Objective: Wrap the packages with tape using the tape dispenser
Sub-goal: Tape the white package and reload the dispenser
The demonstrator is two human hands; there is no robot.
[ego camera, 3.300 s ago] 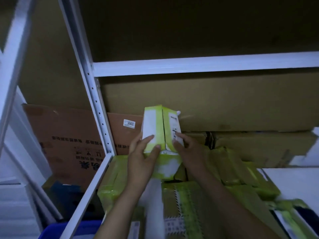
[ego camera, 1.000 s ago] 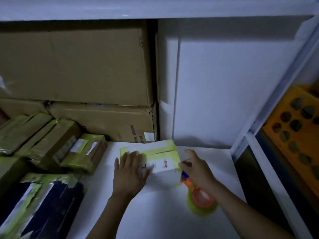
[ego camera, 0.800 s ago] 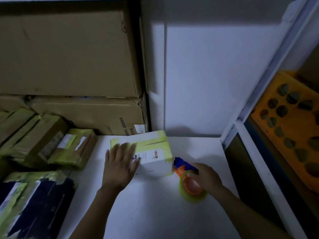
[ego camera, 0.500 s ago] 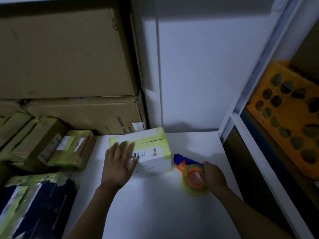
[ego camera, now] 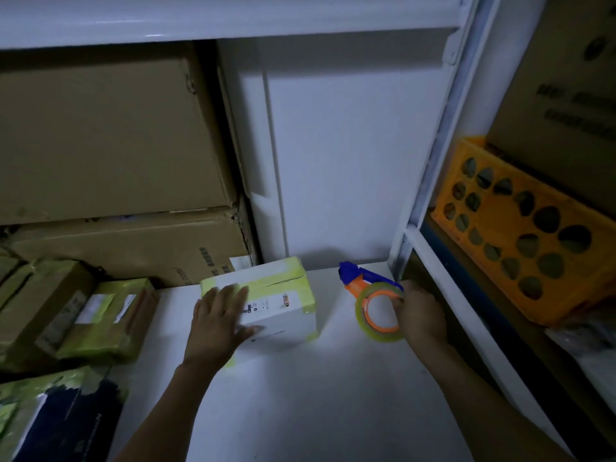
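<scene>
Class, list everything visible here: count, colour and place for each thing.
white cardboard package with yellow-green tape: one, white, shelf centre
orange-and-blue plastic tape dispenser: one, orange and blue, right of package
large brown cardboard boxes: two, brown, stacked back left
small taped cardboard parcels: several, brown and yellow-green, far left
dark taped parcel: one, dark, bottom left
orange plastic crate with round holes: one, orange, right bay
white shelf board: one, white, under package
left hand: one, flat on package
right hand: one, holding tape dispenser
</scene>
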